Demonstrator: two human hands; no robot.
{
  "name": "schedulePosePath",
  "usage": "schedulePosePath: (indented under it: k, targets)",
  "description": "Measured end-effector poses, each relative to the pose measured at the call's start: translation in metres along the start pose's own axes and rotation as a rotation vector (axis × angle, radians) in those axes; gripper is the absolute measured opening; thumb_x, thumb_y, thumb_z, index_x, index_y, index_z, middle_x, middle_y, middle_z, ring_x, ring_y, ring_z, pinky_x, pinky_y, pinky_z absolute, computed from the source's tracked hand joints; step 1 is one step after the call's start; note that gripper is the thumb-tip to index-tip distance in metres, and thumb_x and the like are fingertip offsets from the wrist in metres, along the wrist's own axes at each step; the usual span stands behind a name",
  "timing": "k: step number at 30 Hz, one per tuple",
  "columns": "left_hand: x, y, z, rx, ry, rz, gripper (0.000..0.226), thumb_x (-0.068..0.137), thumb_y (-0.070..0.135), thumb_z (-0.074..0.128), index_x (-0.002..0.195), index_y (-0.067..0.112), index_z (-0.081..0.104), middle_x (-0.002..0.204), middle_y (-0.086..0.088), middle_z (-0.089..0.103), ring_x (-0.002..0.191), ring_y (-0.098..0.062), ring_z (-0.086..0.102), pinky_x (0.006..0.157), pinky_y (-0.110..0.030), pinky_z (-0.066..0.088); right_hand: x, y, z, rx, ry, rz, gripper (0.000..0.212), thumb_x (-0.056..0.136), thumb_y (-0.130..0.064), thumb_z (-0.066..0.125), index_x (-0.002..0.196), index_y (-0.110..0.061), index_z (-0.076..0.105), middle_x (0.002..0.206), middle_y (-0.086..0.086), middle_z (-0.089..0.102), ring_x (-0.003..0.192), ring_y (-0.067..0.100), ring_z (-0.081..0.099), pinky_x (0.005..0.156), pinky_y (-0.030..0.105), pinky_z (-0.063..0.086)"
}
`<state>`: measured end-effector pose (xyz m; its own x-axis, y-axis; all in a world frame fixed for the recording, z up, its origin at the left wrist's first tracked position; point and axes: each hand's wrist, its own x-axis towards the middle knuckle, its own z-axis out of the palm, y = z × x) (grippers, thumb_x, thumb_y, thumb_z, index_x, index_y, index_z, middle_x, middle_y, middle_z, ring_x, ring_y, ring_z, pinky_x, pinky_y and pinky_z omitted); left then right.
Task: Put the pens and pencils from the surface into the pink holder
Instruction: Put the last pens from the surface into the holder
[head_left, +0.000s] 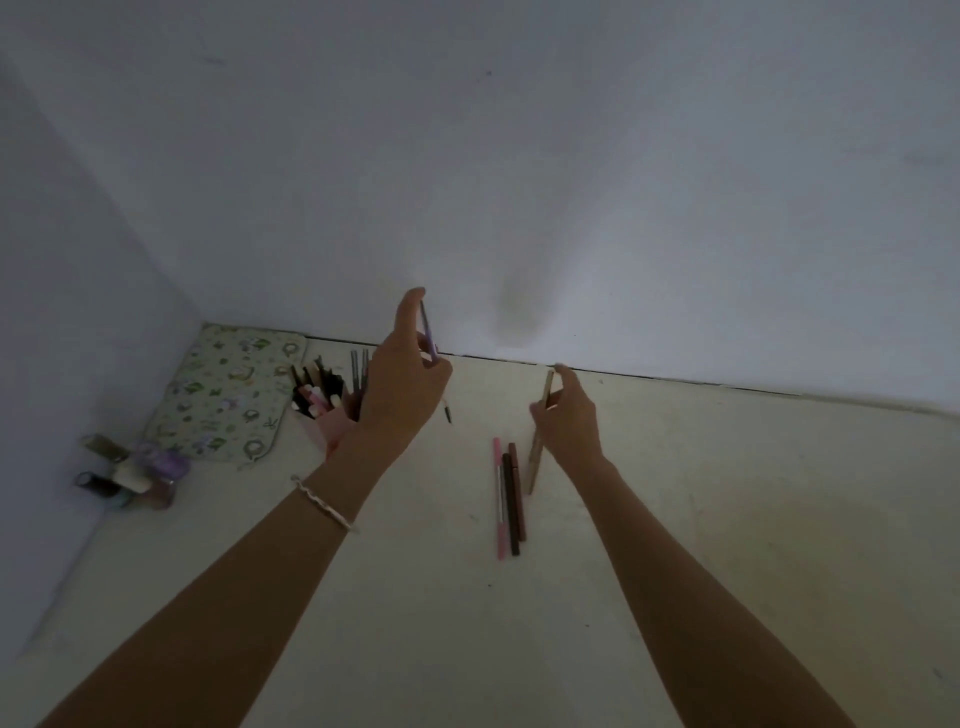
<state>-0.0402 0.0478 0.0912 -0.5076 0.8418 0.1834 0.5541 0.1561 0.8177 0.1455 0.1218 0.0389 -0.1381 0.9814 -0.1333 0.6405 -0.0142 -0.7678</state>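
My left hand (402, 379) pinched a purple pen (428, 332) just beside the pink holder (332, 423), my right hand (569, 415) pinched a tan pencil (537, 452) near three pens (506, 499) lying on the surface (675, 519), so I judged tipping each upright over a gap wisest.

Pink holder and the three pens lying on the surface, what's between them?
In the head view, the left hand and wrist, gripping a purple pen, cross between the pink holder and the three pens; the rest of that stretch is bare surface.
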Motion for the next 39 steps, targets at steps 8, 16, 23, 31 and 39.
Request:
schedulePosePath:
  k: [8,16,23,31,39]
  targets:
    - [0.002,-0.024,-0.061,0.168,0.248,0.144,0.047,0.091,0.014,0.062,0.130,0.024,0.037,0.087,0.004,0.066,0.066,-0.010,0.065,0.060,-0.024,0.056,-0.009,-0.072,0.019,0.433,0.145,-0.150,0.040,0.091,-0.013,0.063,0.126,-0.022,0.047,0.088,-0.002,0.063,0.078,0.024,0.069,0.072,0.035,0.058]
    - [-0.010,-0.057,-0.057,0.756,0.300,0.266,0.019,0.088,0.022,0.063,0.101,0.013,0.074,0.127,-0.011,0.063,0.125,-0.031,0.052,0.101,-0.043,0.036,-0.029,-0.089,0.039,0.506,0.211,-0.285,0.026,0.091,-0.020,0.062,0.112,-0.030,0.050,0.089,-0.005,0.066,0.077,0.014,0.070,0.066,0.023,0.055]
    - [-0.005,-0.030,-0.070,0.559,0.348,0.202,0.034,0.081,0.005,0.057,0.113,0.011,0.067,0.119,-0.007,0.064,0.121,-0.028,0.052,0.098,-0.041,0.040,-0.046,-0.085,0.075,0.221,0.085,-0.601,0.022,0.094,-0.018,0.062,0.114,-0.024,0.055,0.094,-0.007,0.067,0.087,0.006,0.065,0.082,0.023,0.055]
    - [-0.027,0.002,-0.024,0.380,0.228,0.310,0.025,0.079,-0.002,0.058,0.101,0.007,0.064,0.098,-0.006,0.064,0.086,-0.020,0.060,0.073,-0.029,0.048,-0.037,-0.054,0.059,0.118,0.270,-0.557,0.034,0.091,-0.004,0.055,0.123,-0.012,0.060,0.105,0.002,0.065,0.088,0.015,0.061,0.080,0.028,0.053]
    - [-0.068,-0.022,0.084,0.474,-0.420,-0.260,0.024,0.096,0.024,0.050,0.117,0.011,0.046,0.109,-0.008,0.061,0.096,-0.025,0.062,0.078,-0.035,0.051,-0.015,0.005,-0.002,0.136,0.323,-0.203,0.035,0.086,0.005,0.047,0.109,-0.015,0.064,0.095,-0.003,0.065,0.081,0.013,0.060,0.073,0.028,0.050]
